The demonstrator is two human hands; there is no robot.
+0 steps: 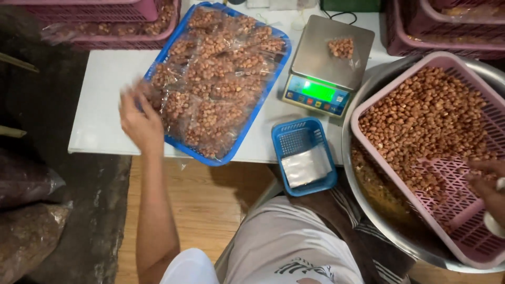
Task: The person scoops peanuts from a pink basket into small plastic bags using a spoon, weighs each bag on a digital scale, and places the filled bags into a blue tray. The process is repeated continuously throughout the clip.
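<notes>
The left hand (141, 122) is stretched out over the near left corner of a big blue tray (173, 141) that is piled with little clear bags of peanuts (215, 79). Its fingers are spread open, and they are blurry, so I cannot tell if they are pinching a bag or just touching the pile. The right hand (486, 185) is far away on the other side, down inside a pink basket of loose peanuts (421, 118) that sits in a big metal bowl (379, 210). It seems to be curled around something white, maybe a scoop, but only the edge shows. One small bag of nuts (342, 47) lies on the silver scale (329, 66) between the tray and the bowl. A small blue basket (304, 155) with flat empty bags sits at the table's front edge. The tray's corner pokes out past the table edge, so a hard push from the left hand could tip it or slide bags onto the floor. The pile is tall, and slippery bags could slip off.
</notes>
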